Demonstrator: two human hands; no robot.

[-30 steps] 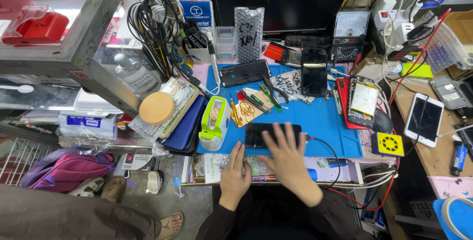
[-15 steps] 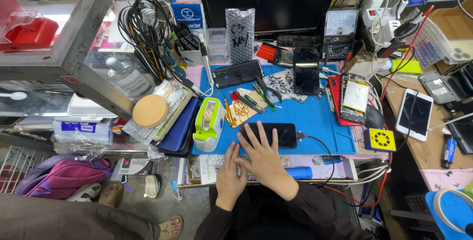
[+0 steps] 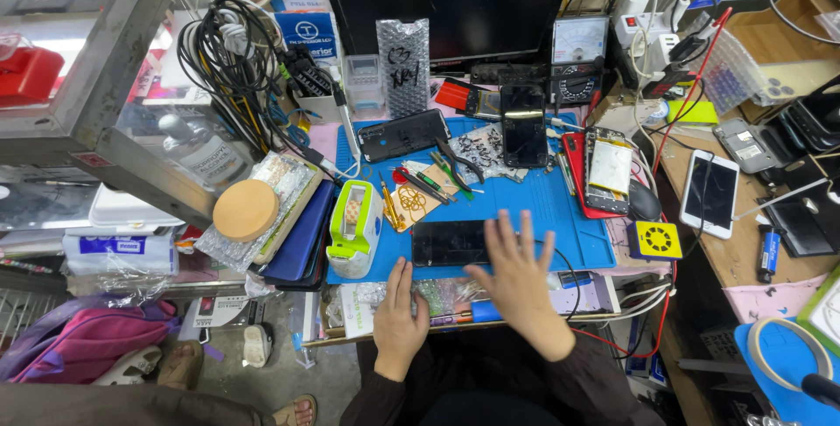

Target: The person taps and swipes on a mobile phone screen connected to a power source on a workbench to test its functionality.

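A black phone lies face up on the near part of the blue work mat. My right hand hovers flat with fingers spread just right of it, the thumb near its lower right corner. My left hand rests on the front edge of the bench below the phone, fingers loosely together, holding nothing. Further back on the mat are another black phone, a dark phone back, an opened phone in a red frame, plus tweezers and small tools.
A green and white tape dispenser stands at the mat's left edge, beside a dark blue case and a round wooden disc. A dark monitor, a cable tangle and an analogue meter fill the back. A white phone lies right.
My right hand has drawn back off the black phone toward the right, uncovering the screen. My left hand stayed at the bench edge. The view has shifted slightly.
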